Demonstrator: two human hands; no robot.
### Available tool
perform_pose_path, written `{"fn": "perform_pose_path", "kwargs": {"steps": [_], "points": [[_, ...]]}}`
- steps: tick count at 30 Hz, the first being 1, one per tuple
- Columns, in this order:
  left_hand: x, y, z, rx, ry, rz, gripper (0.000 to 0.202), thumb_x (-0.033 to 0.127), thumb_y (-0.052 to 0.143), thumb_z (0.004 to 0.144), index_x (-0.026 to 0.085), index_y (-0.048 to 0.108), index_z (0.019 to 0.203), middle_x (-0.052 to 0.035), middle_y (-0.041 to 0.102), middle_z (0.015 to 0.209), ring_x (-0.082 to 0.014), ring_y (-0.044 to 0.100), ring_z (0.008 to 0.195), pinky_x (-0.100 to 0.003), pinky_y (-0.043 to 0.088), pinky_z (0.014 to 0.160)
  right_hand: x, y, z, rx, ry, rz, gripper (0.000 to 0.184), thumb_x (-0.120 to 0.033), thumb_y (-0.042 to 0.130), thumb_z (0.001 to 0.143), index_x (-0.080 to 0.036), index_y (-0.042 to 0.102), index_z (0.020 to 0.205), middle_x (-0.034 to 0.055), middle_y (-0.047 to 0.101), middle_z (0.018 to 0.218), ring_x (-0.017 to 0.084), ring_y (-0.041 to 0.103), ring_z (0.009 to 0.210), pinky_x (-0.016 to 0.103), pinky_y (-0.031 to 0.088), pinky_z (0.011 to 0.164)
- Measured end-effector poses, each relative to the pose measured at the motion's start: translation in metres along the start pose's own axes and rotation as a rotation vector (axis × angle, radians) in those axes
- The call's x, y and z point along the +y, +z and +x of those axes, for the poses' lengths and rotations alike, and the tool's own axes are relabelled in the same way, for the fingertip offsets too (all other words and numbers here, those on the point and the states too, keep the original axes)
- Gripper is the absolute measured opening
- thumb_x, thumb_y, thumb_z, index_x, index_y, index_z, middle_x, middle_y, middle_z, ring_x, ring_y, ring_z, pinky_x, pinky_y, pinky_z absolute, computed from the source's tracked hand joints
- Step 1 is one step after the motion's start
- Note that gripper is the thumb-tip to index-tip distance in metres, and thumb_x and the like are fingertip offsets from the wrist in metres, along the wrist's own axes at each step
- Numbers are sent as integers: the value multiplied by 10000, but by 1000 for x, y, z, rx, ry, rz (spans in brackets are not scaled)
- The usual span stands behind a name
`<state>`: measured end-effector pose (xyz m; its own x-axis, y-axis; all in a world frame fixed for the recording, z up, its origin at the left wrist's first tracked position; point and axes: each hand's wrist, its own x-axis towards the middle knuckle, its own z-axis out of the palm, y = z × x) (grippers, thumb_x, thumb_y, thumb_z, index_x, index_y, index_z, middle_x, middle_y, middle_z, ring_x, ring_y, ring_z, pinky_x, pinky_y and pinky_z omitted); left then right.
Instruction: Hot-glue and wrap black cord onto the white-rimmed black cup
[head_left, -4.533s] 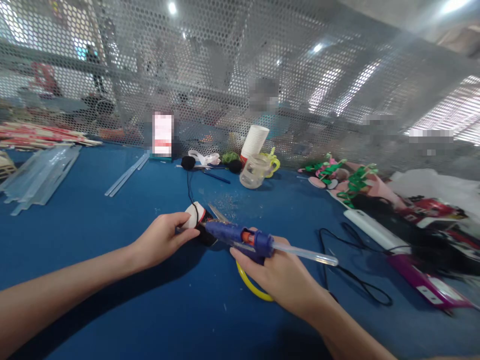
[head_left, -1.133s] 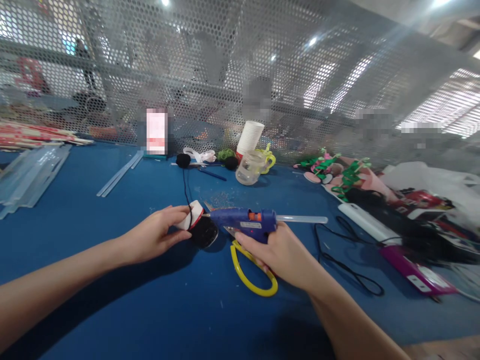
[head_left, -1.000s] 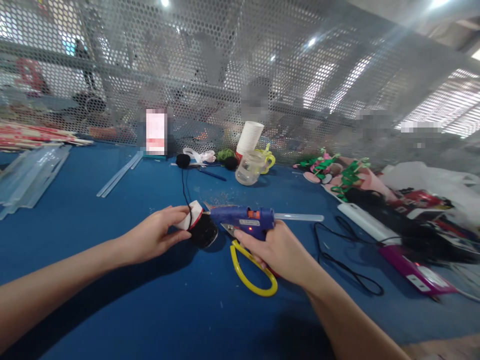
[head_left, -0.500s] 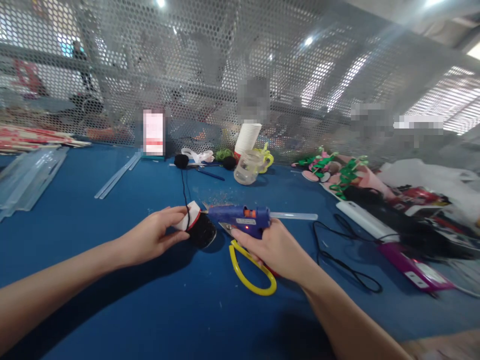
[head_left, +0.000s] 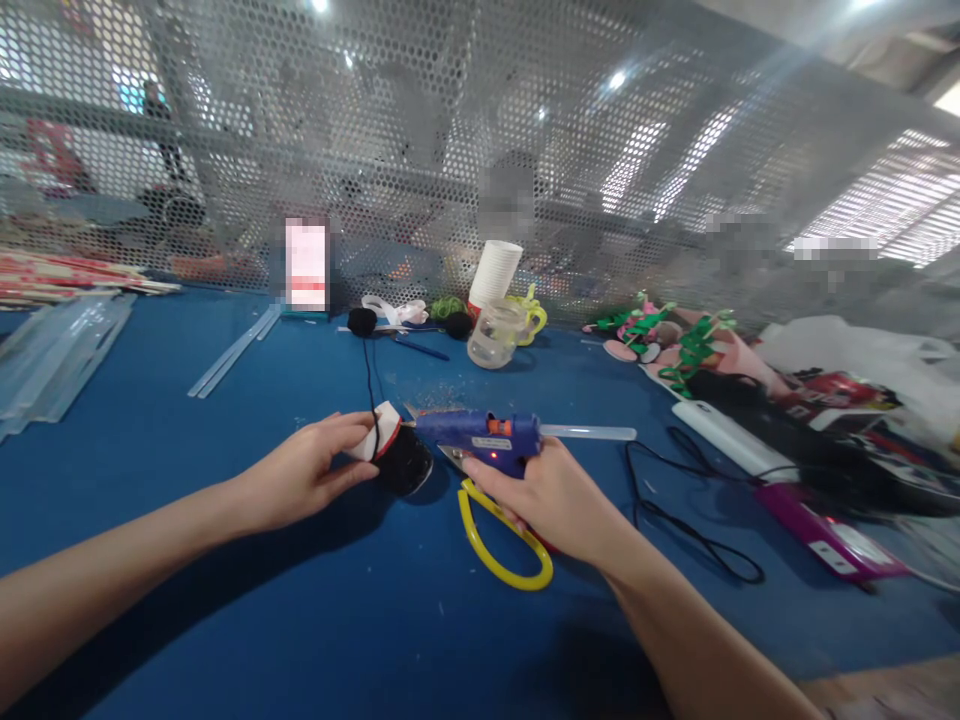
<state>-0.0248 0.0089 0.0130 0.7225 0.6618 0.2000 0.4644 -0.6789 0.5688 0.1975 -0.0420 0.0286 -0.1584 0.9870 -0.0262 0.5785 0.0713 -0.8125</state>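
Observation:
Between the thumb and fingers of my left hand (head_left: 315, 468) is a small white paper cup (head_left: 386, 422) with a red line, tilted on its side. Black yarn wraps its other end (head_left: 405, 462). A strand of black yarn (head_left: 368, 375) runs from the cup back to a black yarn ball (head_left: 362, 321). My right hand (head_left: 551, 495) is closed around a blue hot glue gun (head_left: 480, 430), whose nozzle is at the cup's yarn edge; I cannot tell if it touches. A clear glue stick (head_left: 589, 432) sticks out of its back. Yellow-handled scissors (head_left: 510, 578) lie beneath, partly hidden.
Behind my hands stand a clear plastic jar (head_left: 493, 340), stacked paper cups (head_left: 496, 270) and a phone (head_left: 306, 262). Glue sticks (head_left: 64, 360) lie left. A purple power strip (head_left: 829, 535), black cord (head_left: 694, 540) and green-pink crafts (head_left: 694, 355) are right.
Almost nothing differs. Both hands keep the cup and the glue gun in the same place, with the nozzle still at the yarn edge.

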Motion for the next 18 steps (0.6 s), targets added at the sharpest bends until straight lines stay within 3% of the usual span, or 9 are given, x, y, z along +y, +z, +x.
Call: {"fn": "perform_pose_path", "kwargs": {"steps": [14,18], "points": [[0,0,0,3,11,-16,130,214,409,802,159,518,756,-69,542,982,-185,485,954,-284,370,836,-4,2,-4,-1,16,-73,265,-331,454,737,-180,434,520,-55,420,368,75,402,309,190,348,332],[2,1,1,3,-5,-24,123,216,408,796,162,513,761,-66,536,970,-181,488,921,-282,373,812,-7,4,-8,62,-75,-223,209,-292,464,726,-181,464,549,-48,442,394,93,426,366,214,369,398]]}}
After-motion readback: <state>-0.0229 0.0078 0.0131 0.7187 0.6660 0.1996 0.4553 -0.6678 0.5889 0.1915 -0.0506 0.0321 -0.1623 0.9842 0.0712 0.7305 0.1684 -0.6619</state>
